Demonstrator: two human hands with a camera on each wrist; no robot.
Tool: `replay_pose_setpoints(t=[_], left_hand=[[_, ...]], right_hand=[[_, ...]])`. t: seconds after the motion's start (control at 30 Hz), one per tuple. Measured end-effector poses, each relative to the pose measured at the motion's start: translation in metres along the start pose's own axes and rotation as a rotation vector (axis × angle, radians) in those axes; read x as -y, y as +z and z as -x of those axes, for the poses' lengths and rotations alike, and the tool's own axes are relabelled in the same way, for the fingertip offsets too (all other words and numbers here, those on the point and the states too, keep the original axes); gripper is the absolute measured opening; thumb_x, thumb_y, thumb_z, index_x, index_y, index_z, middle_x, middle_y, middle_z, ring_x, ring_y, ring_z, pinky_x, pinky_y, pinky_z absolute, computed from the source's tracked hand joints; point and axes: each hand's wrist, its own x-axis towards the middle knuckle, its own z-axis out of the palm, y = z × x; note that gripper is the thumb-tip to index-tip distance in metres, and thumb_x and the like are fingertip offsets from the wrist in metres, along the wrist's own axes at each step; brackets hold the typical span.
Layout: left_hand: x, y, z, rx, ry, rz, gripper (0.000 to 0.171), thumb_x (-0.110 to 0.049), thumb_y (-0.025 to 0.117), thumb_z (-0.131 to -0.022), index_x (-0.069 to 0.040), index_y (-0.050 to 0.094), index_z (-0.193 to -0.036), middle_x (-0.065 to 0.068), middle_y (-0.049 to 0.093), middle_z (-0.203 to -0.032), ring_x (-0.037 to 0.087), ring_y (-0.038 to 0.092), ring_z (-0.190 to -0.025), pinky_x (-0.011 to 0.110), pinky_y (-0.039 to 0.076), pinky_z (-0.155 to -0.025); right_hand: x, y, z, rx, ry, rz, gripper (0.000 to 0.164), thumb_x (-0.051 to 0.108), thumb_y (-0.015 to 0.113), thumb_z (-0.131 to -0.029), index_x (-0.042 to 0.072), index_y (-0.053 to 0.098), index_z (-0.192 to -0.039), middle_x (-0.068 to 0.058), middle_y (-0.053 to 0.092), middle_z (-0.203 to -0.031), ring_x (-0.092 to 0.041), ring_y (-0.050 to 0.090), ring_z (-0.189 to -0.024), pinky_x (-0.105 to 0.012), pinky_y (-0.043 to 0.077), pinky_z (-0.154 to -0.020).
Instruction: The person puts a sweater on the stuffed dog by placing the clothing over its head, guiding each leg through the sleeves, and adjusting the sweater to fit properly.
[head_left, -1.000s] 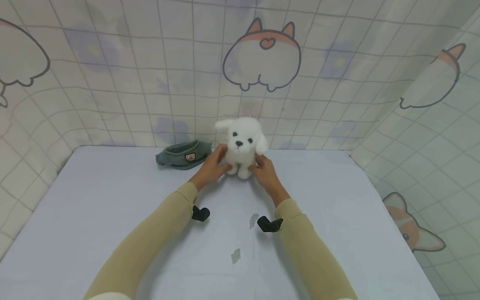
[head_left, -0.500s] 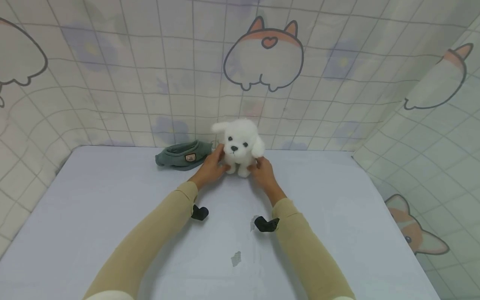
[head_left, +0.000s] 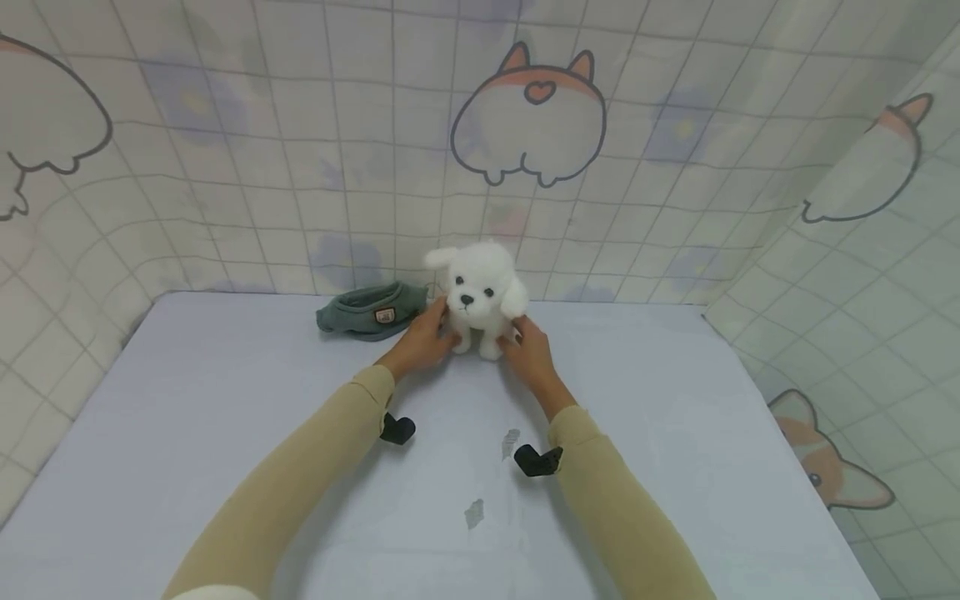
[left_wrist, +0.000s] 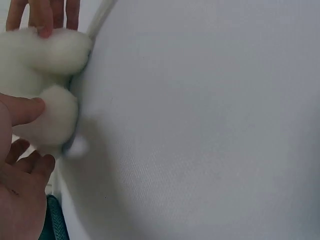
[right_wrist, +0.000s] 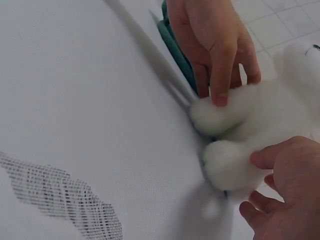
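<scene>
A white plush dog [head_left: 480,287] stands upright near the back of the table, its face toward me and one ear sticking out to the left. My left hand [head_left: 422,340] holds its left side as seen from the head, and my right hand [head_left: 529,354] holds the opposite side. In the left wrist view, the left thumb [left_wrist: 25,107] presses on one fluffy front leg [left_wrist: 55,117], with the fingers behind it. The right wrist view has the right thumb [right_wrist: 267,156] against the other leg [right_wrist: 227,165]. Both front paws are at the tabletop.
A folded green cloth piece [head_left: 375,310] with a small patch lies just left of the left hand. Behind the white table [head_left: 225,400] hangs a checked curtain [head_left: 390,125] with cartoon corgis. Grey patches [head_left: 474,514] mark the tabletop between the forearms.
The plush dog has shifted slightly left, and its head sits a little lower and further left between the hands. Both hands keep their hold; the green cloth has stayed put.
</scene>
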Motion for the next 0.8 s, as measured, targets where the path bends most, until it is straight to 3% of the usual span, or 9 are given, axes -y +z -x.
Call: replay_pose_setpoints(t=[0.17,0.5,0.8], left_hand=[[0.001,0.004,0.004,-0.014,0.007,-0.021,0.075,-0.021,0.059,-0.095,-0.010,0.014,-0.155,0.018,0.030,-0.156,0.036,0.039,-0.139,0.048,0.033,-0.115],[-0.005,0.001,0.023,-0.042,0.057,-0.027,0.070,-0.021,0.061,-0.094,-0.010,0.022,-0.152,0.016,0.032,-0.155,0.035,0.038,-0.139,0.048,0.035,-0.114],[-0.008,-0.007,0.041,-0.057,0.070,-0.069,0.068,-0.021,0.063,-0.093,-0.009,0.027,-0.150,0.014,0.034,-0.154,0.032,0.035,-0.142,0.048,0.032,-0.116]], right_hand=[[-0.003,0.000,0.008,-0.013,-0.001,-0.030,0.058,0.013,0.059,-0.094,0.014,0.037,-0.148,-0.009,0.038,-0.154,-0.029,0.042,-0.139,-0.039,0.039,-0.112],[-0.006,-0.001,0.024,-0.071,-0.054,-0.064,0.051,0.013,0.062,-0.093,0.007,0.044,-0.141,-0.012,0.050,-0.141,-0.030,0.054,-0.126,-0.043,0.045,-0.106],[0.000,0.005,0.034,-0.155,-0.111,-0.130,0.033,0.007,0.066,-0.089,0.007,0.057,-0.121,-0.011,0.061,-0.119,-0.030,0.062,-0.109,-0.041,0.052,-0.093]])
